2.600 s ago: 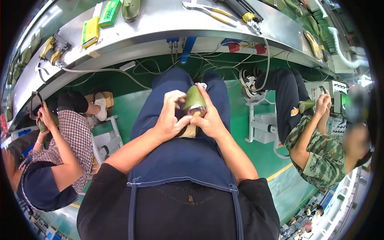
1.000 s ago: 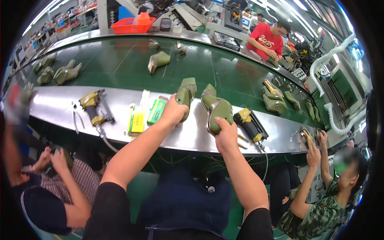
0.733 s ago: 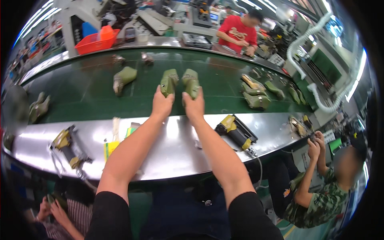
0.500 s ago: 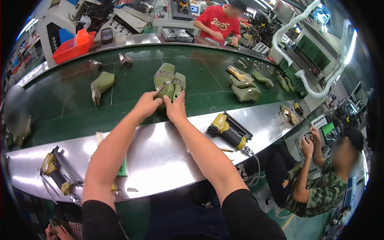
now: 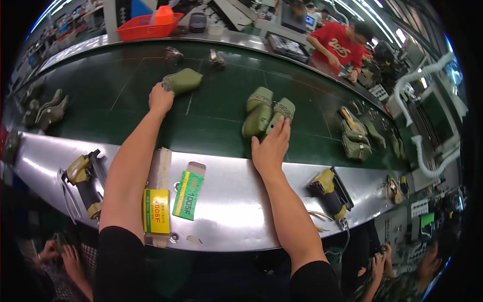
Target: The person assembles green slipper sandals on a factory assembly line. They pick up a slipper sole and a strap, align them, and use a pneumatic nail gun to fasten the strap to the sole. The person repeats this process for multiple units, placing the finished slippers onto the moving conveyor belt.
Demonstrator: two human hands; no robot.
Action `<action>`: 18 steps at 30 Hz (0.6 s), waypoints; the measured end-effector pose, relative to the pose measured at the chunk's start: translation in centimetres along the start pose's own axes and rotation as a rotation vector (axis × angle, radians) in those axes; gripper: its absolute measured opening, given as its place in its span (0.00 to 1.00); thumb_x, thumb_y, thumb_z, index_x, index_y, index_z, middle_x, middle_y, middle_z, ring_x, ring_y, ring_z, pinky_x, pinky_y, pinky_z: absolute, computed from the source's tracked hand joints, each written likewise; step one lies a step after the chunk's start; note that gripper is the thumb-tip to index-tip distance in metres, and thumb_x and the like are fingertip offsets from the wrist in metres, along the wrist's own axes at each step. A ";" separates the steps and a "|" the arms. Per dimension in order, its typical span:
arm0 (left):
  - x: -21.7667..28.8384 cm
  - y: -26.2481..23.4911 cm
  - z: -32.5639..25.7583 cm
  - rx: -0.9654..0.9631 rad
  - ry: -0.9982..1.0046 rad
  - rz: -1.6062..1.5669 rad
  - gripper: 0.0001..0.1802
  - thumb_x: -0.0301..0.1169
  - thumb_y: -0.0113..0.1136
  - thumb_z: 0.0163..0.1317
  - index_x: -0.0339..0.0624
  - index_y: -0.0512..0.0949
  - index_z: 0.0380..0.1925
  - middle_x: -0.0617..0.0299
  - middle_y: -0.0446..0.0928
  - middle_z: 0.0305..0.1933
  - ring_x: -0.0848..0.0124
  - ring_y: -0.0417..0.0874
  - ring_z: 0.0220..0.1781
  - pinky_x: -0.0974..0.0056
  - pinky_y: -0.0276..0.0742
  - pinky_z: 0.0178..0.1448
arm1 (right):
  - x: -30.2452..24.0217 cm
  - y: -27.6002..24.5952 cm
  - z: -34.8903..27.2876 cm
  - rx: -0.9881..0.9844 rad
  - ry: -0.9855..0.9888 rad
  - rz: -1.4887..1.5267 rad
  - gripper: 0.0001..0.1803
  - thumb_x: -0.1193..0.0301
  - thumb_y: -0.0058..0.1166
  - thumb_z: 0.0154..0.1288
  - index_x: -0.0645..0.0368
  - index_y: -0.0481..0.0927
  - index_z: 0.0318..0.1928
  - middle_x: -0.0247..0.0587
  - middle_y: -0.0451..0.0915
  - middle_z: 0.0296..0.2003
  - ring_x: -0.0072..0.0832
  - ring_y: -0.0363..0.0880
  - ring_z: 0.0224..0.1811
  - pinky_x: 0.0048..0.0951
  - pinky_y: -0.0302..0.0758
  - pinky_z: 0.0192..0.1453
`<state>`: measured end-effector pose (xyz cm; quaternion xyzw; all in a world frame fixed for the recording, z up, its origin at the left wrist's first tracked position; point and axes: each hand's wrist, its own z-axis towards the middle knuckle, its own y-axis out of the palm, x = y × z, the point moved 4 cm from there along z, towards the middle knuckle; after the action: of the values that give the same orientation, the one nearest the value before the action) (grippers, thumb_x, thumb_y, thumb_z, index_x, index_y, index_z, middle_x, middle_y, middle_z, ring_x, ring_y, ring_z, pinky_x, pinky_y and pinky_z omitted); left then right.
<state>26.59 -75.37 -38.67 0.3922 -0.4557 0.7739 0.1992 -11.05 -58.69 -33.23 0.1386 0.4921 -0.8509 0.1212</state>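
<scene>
My left hand (image 5: 160, 99) has its fingers closed round the strap end of a single green shoe last (image 5: 184, 80), which lies tilted on the green belt. Toward the middle, two more green lasts stand close together, a left one (image 5: 257, 118) and a right one (image 5: 283, 109), each with a glittery band across it. My right hand (image 5: 271, 149) is at their near end, its fingers stretched out flat over the right last. Its thumb is spread away, close to the left last's lower end.
Two yellow-black nail guns (image 5: 327, 190) (image 5: 82, 176) lie on the steel ledge (image 5: 231, 211). Between them are a yellow box (image 5: 157, 211) and a green box (image 5: 188, 195). More lasts (image 5: 356, 138) lie at right; a red basket (image 5: 151, 30) stands at the back. Co-workers are at the far side and lower corners.
My left hand has left the pair of lasts and moved left to take hold of the single last. My right hand stays at the pair, its fingers flatter. The view has turned left.
</scene>
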 end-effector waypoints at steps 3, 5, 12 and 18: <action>0.0 -2.5 0.7 -0.164 -0.094 -0.370 0.21 0.38 0.70 0.62 0.38 0.85 0.51 0.50 0.87 0.42 0.58 0.89 0.40 0.56 0.86 0.49 | -2.2 -1.6 0.4 0.118 -0.236 0.187 0.60 0.67 0.74 0.61 0.62 0.44 0.82 0.65 0.44 0.80 0.62 0.45 0.83 0.58 0.52 0.83; 5.6 -4.3 -1.5 -0.291 -0.129 -0.574 0.18 0.39 0.70 0.65 0.39 0.87 0.49 0.56 0.87 0.39 0.67 0.88 0.35 0.59 0.86 0.41 | -3.0 -3.5 0.0 0.140 -0.330 0.278 0.61 0.66 0.76 0.59 0.61 0.45 0.83 0.63 0.45 0.81 0.61 0.46 0.83 0.56 0.52 0.84; 13.3 -2.8 -7.6 -0.988 -0.033 -0.491 0.24 0.52 0.63 0.73 0.39 0.84 0.48 0.62 0.84 0.37 0.75 0.85 0.32 0.65 0.82 0.31 | -5.9 -5.1 -3.8 -0.406 -0.308 0.881 0.56 0.66 0.75 0.59 0.62 0.54 0.82 0.61 0.64 0.77 0.49 0.69 0.77 0.42 0.67 0.79; 10.1 1.8 -4.8 -0.893 0.089 -0.058 0.25 0.48 0.67 0.67 0.35 0.85 0.48 0.54 0.87 0.41 0.67 0.88 0.37 0.61 0.85 0.36 | -4.3 -6.7 -8.5 -0.500 -0.116 0.753 0.46 0.71 0.66 0.65 0.68 0.58 0.79 0.64 0.72 0.72 0.52 0.74 0.74 0.40 0.70 0.76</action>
<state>17.16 -72.65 -33.04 0.2466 -0.7250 0.5114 0.3899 -8.32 -47.70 -30.40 0.2266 0.5902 -0.6090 0.4790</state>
